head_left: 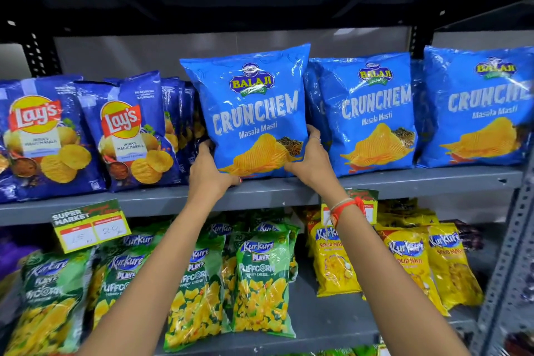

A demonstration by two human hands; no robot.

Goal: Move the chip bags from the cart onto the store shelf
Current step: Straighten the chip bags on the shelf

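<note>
A light-blue Balaji Crunchem chip bag stands upright on the grey middle shelf. My left hand grips its lower left corner and my right hand grips its lower right edge. Two more Crunchem bags stand to its right, one touching it and another further right. The cart is out of view.
Dark-blue Lay's bags crowd the shelf left of the held bag. Green Kurkure Puffcorn bags and yellow Kurkure bags fill the shelf below. Price tags hang from the shelf edge. A grey upright post stands at the right.
</note>
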